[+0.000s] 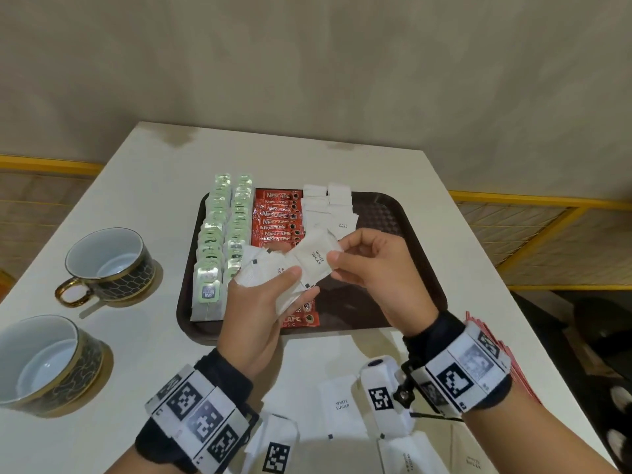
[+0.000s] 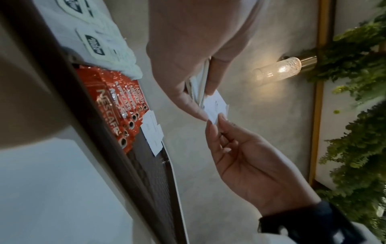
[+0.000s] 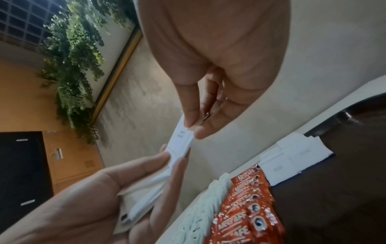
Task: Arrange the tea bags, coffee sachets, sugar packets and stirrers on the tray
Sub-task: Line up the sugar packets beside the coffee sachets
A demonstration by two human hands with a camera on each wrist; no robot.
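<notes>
A dark brown tray (image 1: 403, 234) carries two columns of tea bags (image 1: 219, 234), a column of red coffee sachets (image 1: 277, 217) and white sugar packets (image 1: 328, 206) in its far half. Above the tray's near half, my left hand (image 1: 297, 282) grips a fanned stack of sugar packets (image 1: 263, 268). My right hand (image 1: 338, 251) pinches the top packet (image 1: 314, 258) of that fan between thumb and forefinger. The right wrist view shows the same pinch (image 3: 192, 130) on the packet (image 3: 179, 142). No stirrers can be made out on the tray.
Two dark, gold-rimmed cups (image 1: 109, 261) (image 1: 44, 364) stand on the white table (image 1: 461, 268) left of the tray. Loose sugar packets (image 1: 342, 405) lie near the table's front edge. Thin red items (image 1: 513, 371) poke out behind my right wrist.
</notes>
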